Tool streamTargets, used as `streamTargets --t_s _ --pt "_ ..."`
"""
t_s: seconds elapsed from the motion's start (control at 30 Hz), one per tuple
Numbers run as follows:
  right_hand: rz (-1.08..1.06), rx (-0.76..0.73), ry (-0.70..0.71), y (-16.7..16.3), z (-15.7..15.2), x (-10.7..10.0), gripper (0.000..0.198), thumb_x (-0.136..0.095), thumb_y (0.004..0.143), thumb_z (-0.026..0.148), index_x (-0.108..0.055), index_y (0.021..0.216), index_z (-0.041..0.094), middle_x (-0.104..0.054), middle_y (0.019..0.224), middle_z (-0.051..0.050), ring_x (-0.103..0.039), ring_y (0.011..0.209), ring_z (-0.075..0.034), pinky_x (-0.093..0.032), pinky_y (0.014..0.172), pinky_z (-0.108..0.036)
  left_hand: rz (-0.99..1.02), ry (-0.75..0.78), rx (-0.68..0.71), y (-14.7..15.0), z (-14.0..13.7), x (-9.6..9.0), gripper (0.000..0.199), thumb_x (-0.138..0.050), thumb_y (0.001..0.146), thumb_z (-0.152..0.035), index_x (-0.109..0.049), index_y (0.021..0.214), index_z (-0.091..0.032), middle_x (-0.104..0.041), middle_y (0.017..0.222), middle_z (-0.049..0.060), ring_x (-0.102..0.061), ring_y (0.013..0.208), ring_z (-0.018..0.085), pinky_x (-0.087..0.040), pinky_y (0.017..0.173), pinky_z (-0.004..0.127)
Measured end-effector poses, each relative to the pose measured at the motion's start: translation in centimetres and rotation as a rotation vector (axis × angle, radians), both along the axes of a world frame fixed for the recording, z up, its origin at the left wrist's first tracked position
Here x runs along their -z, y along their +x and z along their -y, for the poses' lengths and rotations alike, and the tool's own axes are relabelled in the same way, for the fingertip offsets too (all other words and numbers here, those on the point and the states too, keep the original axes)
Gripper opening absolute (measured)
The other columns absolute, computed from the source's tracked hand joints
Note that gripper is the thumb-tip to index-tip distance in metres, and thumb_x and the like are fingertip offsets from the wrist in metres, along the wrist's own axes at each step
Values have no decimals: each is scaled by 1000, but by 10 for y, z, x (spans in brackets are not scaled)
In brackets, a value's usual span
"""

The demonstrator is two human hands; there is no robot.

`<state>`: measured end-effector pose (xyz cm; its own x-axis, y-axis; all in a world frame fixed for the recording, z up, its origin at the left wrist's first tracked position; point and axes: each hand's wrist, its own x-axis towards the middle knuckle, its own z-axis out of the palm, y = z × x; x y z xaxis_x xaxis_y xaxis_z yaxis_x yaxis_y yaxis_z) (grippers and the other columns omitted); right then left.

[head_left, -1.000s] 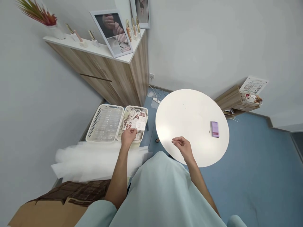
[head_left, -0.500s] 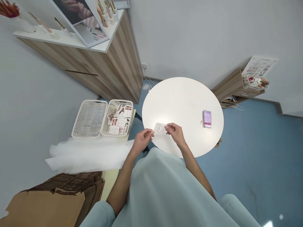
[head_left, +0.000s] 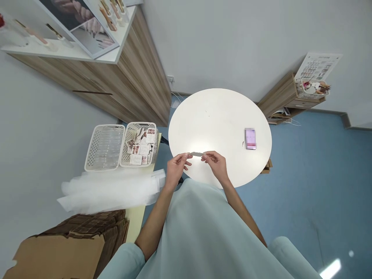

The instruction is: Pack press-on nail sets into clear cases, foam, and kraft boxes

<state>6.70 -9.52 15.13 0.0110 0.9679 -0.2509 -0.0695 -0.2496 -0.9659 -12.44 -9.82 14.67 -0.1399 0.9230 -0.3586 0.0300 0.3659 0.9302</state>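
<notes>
A small printed card [head_left: 197, 154] is held up over the near edge of the round white table [head_left: 221, 112]. It is tilted so that only a thin grey strip of it shows; its print is hidden. My left hand [head_left: 176, 167] pinches the card's left end between thumb and fingers. At the opposite end, my right hand [head_left: 215, 164] pinches it the same way. Over to the right on the table lies a phone [head_left: 250, 138] with a pinkish, blurred screen.
Left of the table stand a white basket [head_left: 123, 157] of printed cards and another basket [head_left: 89, 155] of clear plastic pieces. White wrapping sheets [head_left: 110, 190] and stacked cardboard [head_left: 58, 255] lie nearer me. A wooden cabinet [head_left: 145, 73] rises behind; a low shelf [head_left: 280, 97] stands at right.
The card has been tipped from showing its printed face to nearly edge-on. Both hands still grip its ends. The whole view has shifted slightly.
</notes>
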Motion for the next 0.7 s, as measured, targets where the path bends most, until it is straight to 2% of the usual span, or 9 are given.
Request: streamTargets --t_s 0.2,0.37,0.5,0.6,0.7 --pt "40 -52 -33 6 18 4 35 -87 81 56 -83 103 29 -81 109 -5 -76 99 -27 -60 96 -42 79 -36 -7 -2 0 -1 55 -77 86 -64 -80 119 -19 -78 115 12 -75 81 21 -58 62 29" --pt "-21 -59 -68 2 30 14 41 -89 78 55 -82 109 28 -81 108 -6 -77 98 -26 -60 95 -42 142 -52 30 -9 4 2 60 -80 83 -62 -79 126 -20 -78 103 8 -72 84 19 -63 69 31" --pt "-82 -43 -76 -6 37 16 40 -86 81 57 -81 106 27 -80 106 -6 -77 95 -26 -61 91 -42 181 -52 47 -12 7 5 60 -81 82 -61 -79 126 -20 -79 112 10 -73 92 21 -63 75 32" --pt "-96 -11 -74 -11 39 15 37 -86 81 56 -80 104 27 -80 102 -5 -77 90 -24 -60 88 -41 249 -72 60 -15 8 7 60 -82 83 -59 -78 127 -19 -78 120 12 -74 103 25 -63 84 35" --pt "-132 -10 -83 -14 41 15 36 -86 82 55 -79 105 27 -79 102 -5 -76 89 -23 -59 85 -39 409 -122 117 -20 7 9 61 -82 86 -56 -74 135 -20 -78 124 12 -72 115 27 -59 98 37"
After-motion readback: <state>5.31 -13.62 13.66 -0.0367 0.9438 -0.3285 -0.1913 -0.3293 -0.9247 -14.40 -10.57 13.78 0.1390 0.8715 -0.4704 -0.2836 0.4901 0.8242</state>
